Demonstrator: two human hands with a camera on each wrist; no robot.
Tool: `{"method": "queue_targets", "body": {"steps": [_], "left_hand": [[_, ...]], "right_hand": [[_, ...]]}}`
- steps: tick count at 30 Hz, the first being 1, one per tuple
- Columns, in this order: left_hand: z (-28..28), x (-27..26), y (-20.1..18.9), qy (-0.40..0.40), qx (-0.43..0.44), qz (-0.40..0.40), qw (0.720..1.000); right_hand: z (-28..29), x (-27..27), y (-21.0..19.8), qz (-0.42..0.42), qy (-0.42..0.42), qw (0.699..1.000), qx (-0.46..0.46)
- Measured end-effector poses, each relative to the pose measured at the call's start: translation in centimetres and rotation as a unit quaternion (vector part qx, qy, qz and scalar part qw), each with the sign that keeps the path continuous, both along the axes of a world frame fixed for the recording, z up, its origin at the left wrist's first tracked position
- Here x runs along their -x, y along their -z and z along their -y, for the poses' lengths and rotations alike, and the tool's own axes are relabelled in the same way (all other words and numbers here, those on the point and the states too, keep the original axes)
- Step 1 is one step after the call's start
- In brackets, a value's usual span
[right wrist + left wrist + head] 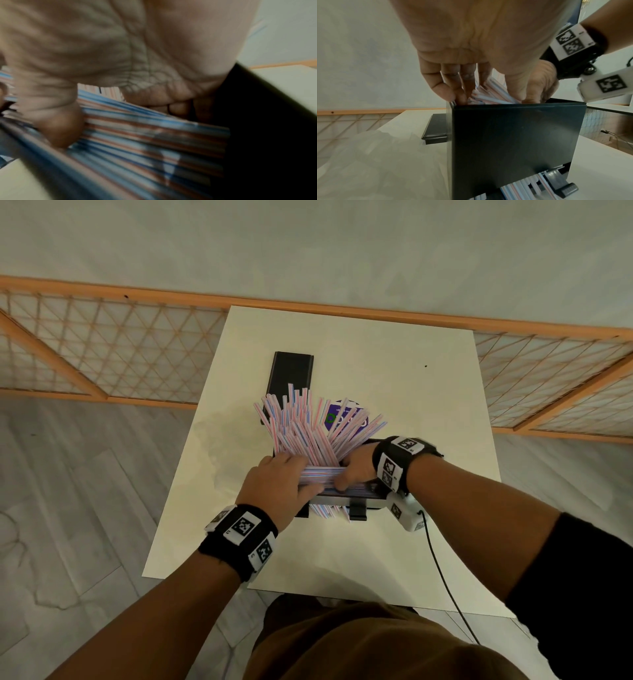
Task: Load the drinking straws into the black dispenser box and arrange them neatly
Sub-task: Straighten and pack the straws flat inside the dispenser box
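From the head view, the open-topped black dispenser box point(339, 503) stands on the white table point(394, 378). A bundle of red-and-blue-striped white plastic drinking straws point(320, 474) lies crosswise over its mouth, long axis running hand to hand. The left hand point(274, 484) grips one end and the right hand point(358, 470) the other. More straws fan upright behind the box.

The left wrist view shows fingers point(443, 86) curled onto straw ends at the box rim.

The blurred right wrist view shows the thumb point(58, 127) pressing striped straws inside the box.
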State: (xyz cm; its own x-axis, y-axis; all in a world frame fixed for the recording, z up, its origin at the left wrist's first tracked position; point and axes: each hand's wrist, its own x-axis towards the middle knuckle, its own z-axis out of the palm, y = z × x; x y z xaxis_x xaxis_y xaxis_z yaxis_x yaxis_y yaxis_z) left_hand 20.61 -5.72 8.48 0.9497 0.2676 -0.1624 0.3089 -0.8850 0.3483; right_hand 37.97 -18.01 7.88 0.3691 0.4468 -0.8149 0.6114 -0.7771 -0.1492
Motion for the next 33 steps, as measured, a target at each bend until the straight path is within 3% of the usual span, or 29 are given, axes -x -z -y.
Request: {"method": "queue_targets", "body": {"steps": [9,16,24,30,33], "left_hand": [[-0.8,-0.5,0.4,-0.008,0.005,-0.016,1.0],[-0.5,-0.4,-0.4,-0.012,0.018,0.026,0.999],[-1.3,0.5,-0.1,0.01,0.019,0.025,0.999],[-3.2,0.6,-1.0,-0.158,0.15,0.08,0.973],[-3.8,-0.3,-1.2,-0.191,0.169,0.065,0.965]], "right_hand": [[-0.9,-0.6,-1.5,-0.017,-0.036,0.999,0.026],[-0.4,-0.1,-1.4,-0.019,-0.049,0.999,0.013],[1.9,0.4,-3.9,0.01,-0.045,0.991,-0.124],[3.1,0.9,-5.9,0.047,0.032,0.966,-0.251],[1.6,1.3,-5.3,0.086,0.084,0.956,-0.268]]}}
